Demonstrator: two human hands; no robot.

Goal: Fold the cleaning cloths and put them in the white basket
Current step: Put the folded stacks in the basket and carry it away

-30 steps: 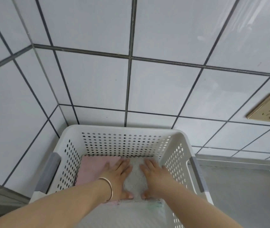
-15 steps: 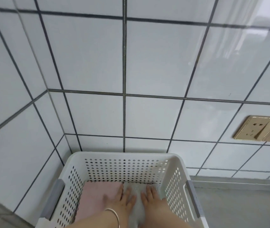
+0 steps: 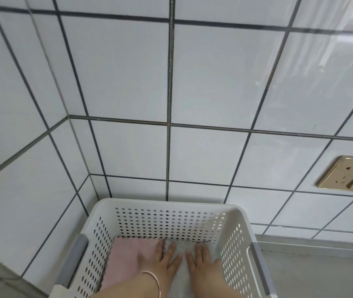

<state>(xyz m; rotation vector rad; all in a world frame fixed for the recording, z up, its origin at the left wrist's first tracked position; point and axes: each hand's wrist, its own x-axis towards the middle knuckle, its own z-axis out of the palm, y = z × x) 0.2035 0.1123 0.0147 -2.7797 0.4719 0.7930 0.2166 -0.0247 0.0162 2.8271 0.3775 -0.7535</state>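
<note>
The white perforated basket (image 3: 171, 204) with grey handles stands in the tiled corner at the bottom of the head view. Inside lie a folded pink cloth (image 3: 126, 259) on the left and a folded grey cloth (image 3: 183, 276) on the right. My left hand (image 3: 160, 263), with a thin bracelet on its wrist, lies flat with straight fingers across the seam between the two cloths. My right hand (image 3: 203, 265) presses flat on the grey cloth beside it. The near part of the basket is cut off by the frame.
White tiled walls with dark grout meet in a corner behind the basket. A gold wall socket (image 3: 347, 174) sits on the right wall. A grey counter (image 3: 321, 274) extends to the right of the basket.
The view has tilted upward, so the basket and hands sit lower in frame. Both hands stay flat on the cloths and have slid a little toward the basket's far wall.
</note>
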